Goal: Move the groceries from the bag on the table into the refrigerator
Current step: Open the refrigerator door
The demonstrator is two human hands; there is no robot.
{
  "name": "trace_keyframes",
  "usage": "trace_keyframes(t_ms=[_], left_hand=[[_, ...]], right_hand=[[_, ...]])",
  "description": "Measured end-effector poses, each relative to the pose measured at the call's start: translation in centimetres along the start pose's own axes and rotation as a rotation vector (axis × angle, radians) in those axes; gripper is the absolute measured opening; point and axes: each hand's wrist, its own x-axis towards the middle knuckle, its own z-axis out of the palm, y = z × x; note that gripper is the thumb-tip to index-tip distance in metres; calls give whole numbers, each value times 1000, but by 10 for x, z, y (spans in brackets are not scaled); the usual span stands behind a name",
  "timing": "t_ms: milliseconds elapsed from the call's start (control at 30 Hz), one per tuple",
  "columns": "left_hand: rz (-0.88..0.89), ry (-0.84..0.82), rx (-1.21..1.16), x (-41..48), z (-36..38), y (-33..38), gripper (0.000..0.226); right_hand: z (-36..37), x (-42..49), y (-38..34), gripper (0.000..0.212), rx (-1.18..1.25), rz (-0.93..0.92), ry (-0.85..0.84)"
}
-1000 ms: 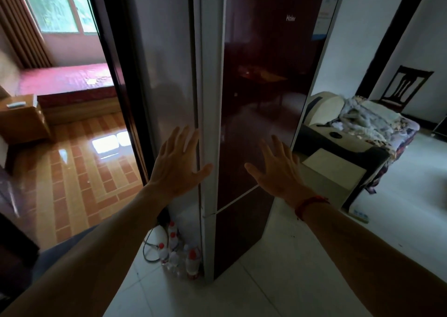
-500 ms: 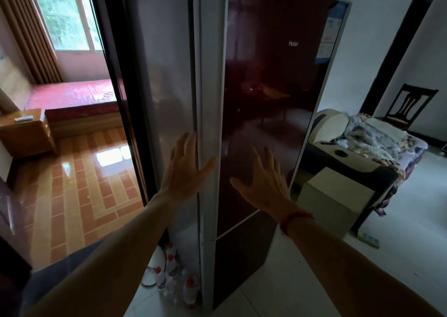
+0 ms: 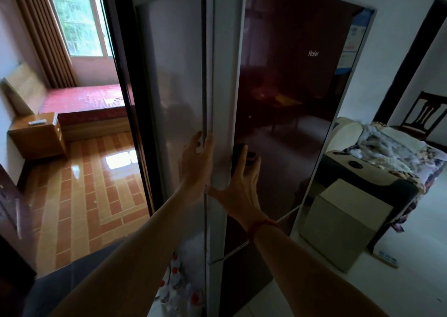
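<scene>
Pressing left hand point(image 3: 197, 169) and right hand point(image 3: 242, 186), hovering before, spread flat on the refrigerator point(image 3: 174, 75) door edge point(image 3: 225, 99). Only preparing to open it, not loading groceries.

The only word that reads is the brand "Haier" point(image 3: 313, 53), in pale letters on the upper part of the dark red front door of the refrigerator point(image 3: 290, 113). A blue and white sticker point(image 3: 351, 41) stands at that door's upper right edge (its print is too small to make out). Blue print on a flat white thing point(image 3: 387, 258) on the floor is likewise unreadable.
</scene>
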Motion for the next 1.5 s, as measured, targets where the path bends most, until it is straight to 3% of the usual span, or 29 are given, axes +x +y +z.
trace_keyframes(t_ms=[67,133,333,767,933,1067,1200,1267,1400,1500], left_hand=[[77,51,36,-4,1,3,35],[150,103,106,-6,1,4,28],[205,155,156,-6,1,4,27],[228,77,161,-19,2,3,29],[226,-48,98,-53,11,13,22],[259,-92,49,-85,22,27,12],[292,-135,7,-115,37,37,11],[341,-185,-8,-129,45,42,11],[448,-290,-32,-155,62,46,18],[492,-398,-76,-171,75,48,18]], right_hand=[[8,2,-3,145,22,11,5],[12,3,-7,144,25,23,7],[17,6,-10,137,25,46,45],[12,-13,-8,125,44,48,60],[-14,-38,8,130,-3,-16,110],[-38,-60,19,121,10,-64,142],[-63,-83,35,117,9,-121,154],[-76,-95,45,106,24,-89,143],[-103,-118,67,108,6,-52,167],[-118,-134,82,96,5,-84,195]])
